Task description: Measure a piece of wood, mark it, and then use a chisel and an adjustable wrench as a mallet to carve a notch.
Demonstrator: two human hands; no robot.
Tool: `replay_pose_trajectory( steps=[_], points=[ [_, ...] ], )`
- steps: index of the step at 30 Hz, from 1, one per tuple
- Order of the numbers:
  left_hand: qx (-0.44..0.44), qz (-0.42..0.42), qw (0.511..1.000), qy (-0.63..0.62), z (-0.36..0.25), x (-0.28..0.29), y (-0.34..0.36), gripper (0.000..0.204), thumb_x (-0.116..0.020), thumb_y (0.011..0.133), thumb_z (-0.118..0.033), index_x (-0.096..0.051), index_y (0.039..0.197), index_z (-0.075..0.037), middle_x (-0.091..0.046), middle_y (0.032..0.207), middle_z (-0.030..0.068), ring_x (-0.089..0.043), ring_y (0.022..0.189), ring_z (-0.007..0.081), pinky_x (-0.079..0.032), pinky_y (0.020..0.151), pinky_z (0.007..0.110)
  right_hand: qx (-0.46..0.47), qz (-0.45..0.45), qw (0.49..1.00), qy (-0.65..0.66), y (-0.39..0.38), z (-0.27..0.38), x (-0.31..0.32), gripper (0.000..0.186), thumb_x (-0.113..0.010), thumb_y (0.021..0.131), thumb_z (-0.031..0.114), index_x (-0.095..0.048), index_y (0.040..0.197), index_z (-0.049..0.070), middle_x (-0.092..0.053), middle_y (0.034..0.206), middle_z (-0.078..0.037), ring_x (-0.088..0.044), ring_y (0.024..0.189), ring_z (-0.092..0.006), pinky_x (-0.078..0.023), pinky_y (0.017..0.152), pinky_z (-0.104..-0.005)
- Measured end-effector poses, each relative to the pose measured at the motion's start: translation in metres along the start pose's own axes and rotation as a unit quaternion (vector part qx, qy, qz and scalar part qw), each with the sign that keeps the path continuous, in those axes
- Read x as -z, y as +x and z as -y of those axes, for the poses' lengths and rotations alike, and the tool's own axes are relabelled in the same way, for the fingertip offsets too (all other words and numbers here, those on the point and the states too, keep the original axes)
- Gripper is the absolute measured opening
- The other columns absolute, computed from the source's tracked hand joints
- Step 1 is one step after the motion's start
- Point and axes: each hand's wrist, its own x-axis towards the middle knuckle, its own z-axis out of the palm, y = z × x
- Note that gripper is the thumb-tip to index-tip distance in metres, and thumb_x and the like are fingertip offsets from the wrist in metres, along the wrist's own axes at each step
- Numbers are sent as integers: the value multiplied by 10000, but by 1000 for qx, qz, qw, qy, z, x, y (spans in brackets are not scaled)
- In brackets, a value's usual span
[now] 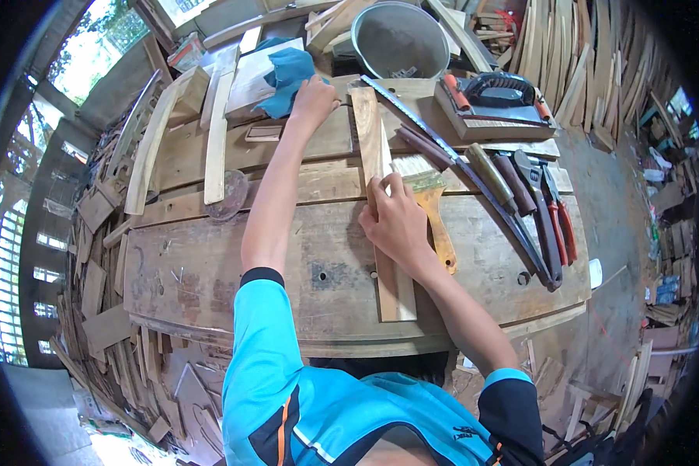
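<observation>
Head view: the person's left hand (314,102) reaches to the far side of the wooden worktop (287,248), its fingers curled in at the lower right edge of a crumpled blue cloth (289,70); the fingertips are hidden, so whether they pinch the fabric cannot be told. The right hand (396,217) is closed partway over a long wooden strip (366,124), thumb toward the left edge and bent fingers across the face. That strip lies lengthwise on the worktop, its near end close to the front edge, with a brown face on the left and a paler one on the right. Just right of the right hand is a flat brush (436,221) with a yellowish wooden handle angled toward the person. Farther right, a long slim metal tool (474,175) lies slantwise, with a wrench (537,194) and red-handled pliers (559,213) beyond it. A block with a black handle (501,89) rests at the far right, and a grey bucket (400,39) stands at the back. On the left, a pale slat (217,147) overlaps a round dark disc (228,198).
</observation>
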Motion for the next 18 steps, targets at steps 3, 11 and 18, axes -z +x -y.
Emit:
replay_pose_trajectory(
  steps=[3, 11, 18],
  points=[
    [43, 39, 989, -133, 9, 2, 0, 151, -631, 692, -247, -679, 774, -130, -600, 803, 130, -533, 871, 296, -445, 764, 380, 1, -9, 1000, 8, 0, -2, -1, 389, -567, 674, 162, -516, 1031, 18, -463, 912, -105, -518, 804, -263, -469, 606, -343],
    [49, -69, 989, -119, 0, -12, -9, 134, -629, 693, -233, -671, 758, -124, -597, 810, 123, -531, 869, 280, -442, 755, 368, 10, -10, 1000, 16, 1, -1, 1, 355, -561, 677, 163, -516, 992, 4, -460, 905, -117, -523, 801, -274, -467, 610, -353],
    [98, -258, 940, -199, -40, 12, -46, 251, -600, 712, -208, -597, 952, -136, -546, 1007, 67, -484, 934, 270, -373, 838, 404, 36, 37, 995, 87, -1, -2, 5, 162, -572, 689, 155, -537, 659, -1, -501, 765, -125, -547, 588, -304, -460, 537, -375]
  ],
)
